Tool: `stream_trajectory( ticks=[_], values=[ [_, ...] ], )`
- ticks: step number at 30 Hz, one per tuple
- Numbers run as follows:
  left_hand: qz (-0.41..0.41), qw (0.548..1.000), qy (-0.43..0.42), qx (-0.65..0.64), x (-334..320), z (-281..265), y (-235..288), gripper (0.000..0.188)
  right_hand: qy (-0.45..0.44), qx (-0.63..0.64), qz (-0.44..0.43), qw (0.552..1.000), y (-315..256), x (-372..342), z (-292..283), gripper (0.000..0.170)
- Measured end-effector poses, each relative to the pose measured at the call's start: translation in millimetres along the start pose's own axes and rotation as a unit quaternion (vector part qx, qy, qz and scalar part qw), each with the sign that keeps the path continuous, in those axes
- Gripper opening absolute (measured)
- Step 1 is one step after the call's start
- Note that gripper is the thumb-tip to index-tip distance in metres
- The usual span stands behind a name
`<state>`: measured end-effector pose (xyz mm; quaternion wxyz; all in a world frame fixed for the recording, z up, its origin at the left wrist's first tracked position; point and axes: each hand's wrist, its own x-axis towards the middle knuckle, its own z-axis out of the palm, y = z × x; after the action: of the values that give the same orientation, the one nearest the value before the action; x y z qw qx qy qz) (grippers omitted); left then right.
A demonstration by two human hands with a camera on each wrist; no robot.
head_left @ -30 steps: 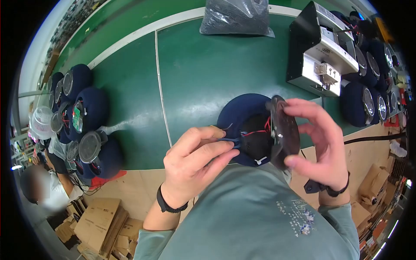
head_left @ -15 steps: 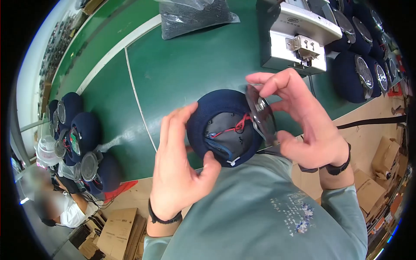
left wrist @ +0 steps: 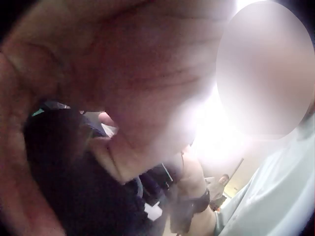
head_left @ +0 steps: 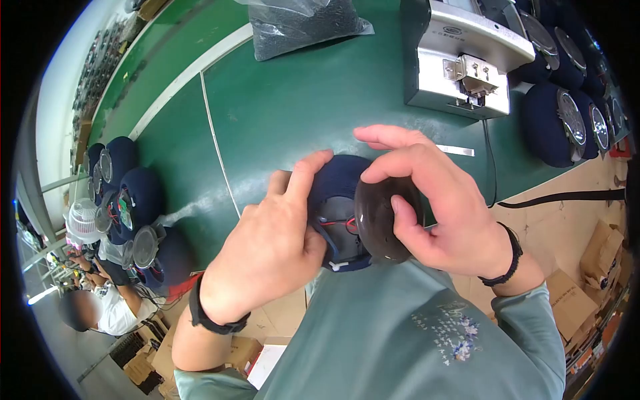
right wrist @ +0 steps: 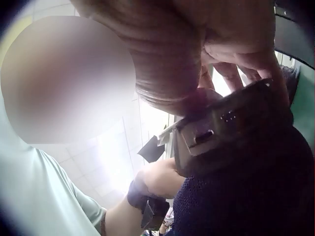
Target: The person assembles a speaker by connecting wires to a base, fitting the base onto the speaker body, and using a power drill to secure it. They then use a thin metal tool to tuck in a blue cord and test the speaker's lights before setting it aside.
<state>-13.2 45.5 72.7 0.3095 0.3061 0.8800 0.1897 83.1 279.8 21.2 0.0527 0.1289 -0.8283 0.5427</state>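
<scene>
A round navy fabric-covered housing (head_left: 340, 168) lies at the table's front edge, its opening facing up. My left hand (head_left: 263, 243) grips its left side, fingers around the outside and thumb at the opening. Inside, red wires (head_left: 350, 223) and a blue cable (head_left: 325, 239) show. My right hand (head_left: 448, 212) holds a dark round glossy cover (head_left: 379, 217), thumb on its face and fingers at its upper edge. Tilted, the cover overlaps the opening's right part. In the right wrist view, the cover (right wrist: 221, 128) has a slot and small dots, close over the fabric (right wrist: 221, 201).
A silver-and-black machine (head_left: 460, 73) stands at the back right, with a black cord (head_left: 489, 167) nearby. A bag of dark material (head_left: 303, 30) lies at the back. More navy housings (head_left: 543, 123) crowd the right, others (head_left: 143, 193) the left. Another person (head_left: 110, 310) is at far left.
My left hand has left the blue cable, now tucked inside the opening, and grips the housing's side. My right hand has tipped the cover from nearly edge-on toward the opening.
</scene>
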Motion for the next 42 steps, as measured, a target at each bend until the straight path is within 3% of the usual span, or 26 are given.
stream_trajectory(
  ticks=[2,7,9,10,12,14,16,18,20,21,23,24,29,31,32,34,42],
  values=[
    [-0.010,0.999,-0.038,-0.018,3,-5,3,0.082,0.008,-0.008,-0.015,1.000,5,0,3,0.048],
    [-0.038,0.996,-0.030,-0.070,2,-3,-6,0.078,0.011,-0.018,-0.050,0.999,4,-3,-2,0.055],
    [-0.041,0.996,-0.010,-0.084,-1,3,-12,0.077,-0.051,0.093,-0.075,0.992,2,-4,-14,0.066],
    [-0.031,0.997,0.012,-0.067,-2,7,-13,0.074,-0.097,0.083,-0.088,0.988,3,-3,-22,0.080],
    [-0.023,0.998,0.034,-0.051,-4,8,-9,0.072,-0.133,0.057,-0.089,0.986,2,-3,-29,0.081],
    [-0.101,0.984,-0.028,-0.146,-3,3,0,0.069,-0.166,0.028,-0.089,0.982,-3,-2,-33,0.081],
    [-0.094,0.978,0.012,-0.188,-11,6,-5,0.071,-0.178,-0.017,-0.092,0.980,-7,0,-36,0.081],
    [-0.087,0.969,0.047,-0.227,-22,8,-8,0.072,-0.163,-0.031,-0.091,0.982,-10,-1,-36,0.083],
    [-0.059,0.965,0.193,-0.167,-33,8,-10,0.059,-0.147,-0.045,-0.088,0.984,-10,-2,-35,0.084],
    [-0.058,0.966,0.190,-0.166,-37,7,-12,0.059,-0.142,-0.044,-0.091,0.985,-9,-4,-34,0.087],
    [0.068,0.978,0.199,-0.013,-45,6,-15,0.033,-0.135,-0.043,-0.094,0.986,-8,-5,-34,0.089],
    [0.076,0.969,0.229,-0.054,-43,19,-7,0.017,-0.138,-0.055,-0.096,0.984,-9,-5,-34,0.089],
    [0.055,0.970,0.236,-0.009,-39,39,17,0.028,-0.129,-0.092,-0.101,0.982,-11,-8,-25,0.088],
    [-0.015,0.982,0.190,-0.003,-37,36,25,0.028,-0.057,-0.101,-0.072,0.991,-11,-15,-23,0.084],
    [-0.016,0.981,0.195,-0.007,-36,39,27,0.028,-0.062,-0.104,-0.075,0.990,-14,-18,-22,0.084],
    [-0.010,0.977,0.212,-0.013,-35,46,28,0.027,-0.006,0.035,0.056,0.998,-20,-22,-20,0.079],
    [0.027,0.956,0.286,-0.058,-33,63,17,0.023,-0.006,-0.024,0.093,0.995,-41,-16,-16,0.072]
  ],
)
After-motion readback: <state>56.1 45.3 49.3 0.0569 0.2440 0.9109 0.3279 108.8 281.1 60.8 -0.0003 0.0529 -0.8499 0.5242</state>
